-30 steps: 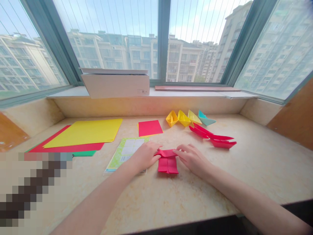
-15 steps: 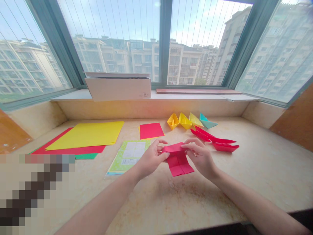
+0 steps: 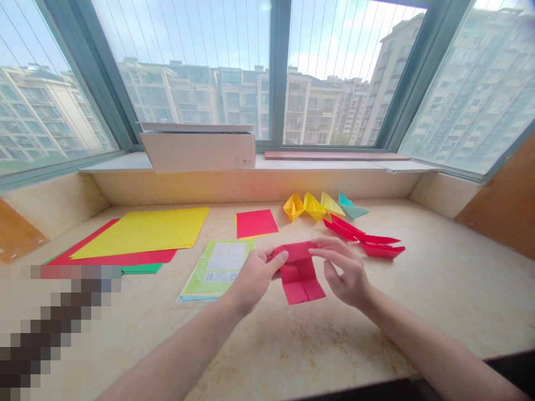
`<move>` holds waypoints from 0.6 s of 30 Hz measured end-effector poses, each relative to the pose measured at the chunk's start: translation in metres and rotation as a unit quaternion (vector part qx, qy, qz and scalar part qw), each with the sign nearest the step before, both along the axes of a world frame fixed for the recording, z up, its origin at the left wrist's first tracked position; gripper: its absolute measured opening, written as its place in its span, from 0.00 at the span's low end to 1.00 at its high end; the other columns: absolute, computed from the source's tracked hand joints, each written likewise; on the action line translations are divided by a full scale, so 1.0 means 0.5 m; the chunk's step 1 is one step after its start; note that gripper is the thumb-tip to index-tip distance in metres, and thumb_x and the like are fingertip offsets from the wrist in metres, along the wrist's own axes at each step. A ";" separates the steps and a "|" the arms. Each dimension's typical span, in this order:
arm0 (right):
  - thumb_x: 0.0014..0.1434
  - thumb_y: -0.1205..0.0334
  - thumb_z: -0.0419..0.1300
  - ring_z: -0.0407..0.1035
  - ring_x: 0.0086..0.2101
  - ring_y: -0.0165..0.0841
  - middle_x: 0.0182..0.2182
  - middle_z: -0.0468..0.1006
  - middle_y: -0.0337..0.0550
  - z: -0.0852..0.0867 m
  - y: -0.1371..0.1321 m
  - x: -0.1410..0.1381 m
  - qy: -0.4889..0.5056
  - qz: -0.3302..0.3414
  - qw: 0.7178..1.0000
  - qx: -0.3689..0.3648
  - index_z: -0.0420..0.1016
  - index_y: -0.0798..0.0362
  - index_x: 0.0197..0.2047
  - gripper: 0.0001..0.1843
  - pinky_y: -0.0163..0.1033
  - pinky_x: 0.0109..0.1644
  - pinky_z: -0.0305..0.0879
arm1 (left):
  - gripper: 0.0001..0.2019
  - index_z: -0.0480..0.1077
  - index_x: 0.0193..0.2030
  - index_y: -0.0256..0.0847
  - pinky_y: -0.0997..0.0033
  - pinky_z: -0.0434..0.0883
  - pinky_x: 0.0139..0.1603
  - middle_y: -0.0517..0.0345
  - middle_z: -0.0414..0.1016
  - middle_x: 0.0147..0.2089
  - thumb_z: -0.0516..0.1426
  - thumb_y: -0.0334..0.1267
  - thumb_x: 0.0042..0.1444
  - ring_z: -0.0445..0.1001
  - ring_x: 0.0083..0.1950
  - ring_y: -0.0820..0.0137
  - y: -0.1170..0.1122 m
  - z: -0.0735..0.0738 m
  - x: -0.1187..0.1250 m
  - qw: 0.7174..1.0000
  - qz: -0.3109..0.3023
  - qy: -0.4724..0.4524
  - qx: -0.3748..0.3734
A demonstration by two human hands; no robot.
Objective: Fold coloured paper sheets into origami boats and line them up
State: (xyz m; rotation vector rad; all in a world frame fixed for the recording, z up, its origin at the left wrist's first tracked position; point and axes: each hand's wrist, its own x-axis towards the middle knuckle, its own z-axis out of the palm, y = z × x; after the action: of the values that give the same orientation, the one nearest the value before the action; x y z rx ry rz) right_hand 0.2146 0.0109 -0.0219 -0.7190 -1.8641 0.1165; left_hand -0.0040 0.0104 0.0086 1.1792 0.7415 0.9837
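A partly folded red sheet of origami paper (image 3: 301, 273) is held up above the counter, with crease lines across its lower part and a folded band along its top. My left hand (image 3: 259, 275) pinches its upper left corner, thumb on top and the other fingers partly hidden behind. At the upper right edge, the fingertips of my right hand (image 3: 345, 270) touch the paper lightly. The thumb of that hand stands away from the sheet, and its fingers are apart.
Several folded paper boats (image 3: 314, 207) stand at the back, with red folded boats (image 3: 363, 236) beside my right hand. Small red squares (image 3: 257, 224), a green paper packet (image 3: 213, 267) and large yellow sheets (image 3: 142, 231) lie leftward. A white box (image 3: 198, 151) sits on the sill.
My right thumb has come off the paper, and the fingers have loosened. My left thumb has shifted up onto the folded band. The view has moved slightly.
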 end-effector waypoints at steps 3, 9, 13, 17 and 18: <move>0.68 0.63 0.55 0.75 0.48 0.41 0.49 0.79 0.49 0.010 -0.002 -0.007 0.088 -0.004 0.986 -0.145 0.75 0.48 0.55 0.15 0.49 0.52 0.74 | 0.15 0.78 0.48 0.37 0.60 0.74 0.53 0.50 0.82 0.46 0.62 0.45 0.60 0.79 0.48 0.60 0.002 0.000 -0.005 0.997 0.024 0.050 0.049; 0.66 0.50 0.59 0.77 0.42 0.41 0.44 0.83 0.49 0.025 -0.007 -0.015 0.106 0.063 0.941 -0.314 0.80 0.51 0.50 0.17 0.46 0.46 0.75 | 0.15 0.78 0.46 0.37 0.62 0.74 0.51 0.51 0.82 0.44 0.59 0.47 0.62 0.79 0.46 0.61 -0.007 -0.004 -0.004 0.984 0.027 0.119 0.130; 0.65 0.50 0.61 0.76 0.37 0.39 0.37 0.84 0.46 0.021 -0.003 -0.009 0.131 0.061 0.939 -0.313 0.82 0.50 0.44 0.14 0.42 0.41 0.73 | 0.15 0.75 0.46 0.37 0.64 0.76 0.46 0.50 0.81 0.43 0.59 0.47 0.62 0.79 0.44 0.62 -0.011 -0.007 -0.003 0.980 0.067 0.120 0.145; 0.64 0.51 0.61 0.76 0.38 0.39 0.38 0.84 0.46 0.013 0.004 -0.004 0.147 0.048 0.940 -0.305 0.82 0.50 0.43 0.14 0.43 0.43 0.73 | 0.11 0.72 0.42 0.38 0.65 0.76 0.45 0.53 0.79 0.41 0.62 0.44 0.59 0.79 0.41 0.66 -0.010 -0.009 -0.005 0.960 0.154 0.140 0.185; 0.64 0.51 0.61 0.76 0.39 0.39 0.38 0.84 0.46 0.012 0.005 -0.004 0.142 0.046 0.942 -0.300 0.82 0.50 0.43 0.13 0.43 0.44 0.73 | 0.10 0.72 0.41 0.39 0.66 0.76 0.45 0.54 0.78 0.40 0.62 0.43 0.59 0.78 0.41 0.67 -0.010 -0.009 -0.006 0.951 0.173 0.155 0.203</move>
State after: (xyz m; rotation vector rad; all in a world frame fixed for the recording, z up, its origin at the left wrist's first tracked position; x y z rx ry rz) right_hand 0.2124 0.0134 -0.0160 -0.9663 -1.5800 0.8352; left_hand -0.0070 0.0053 0.0042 1.6212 1.0531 1.3010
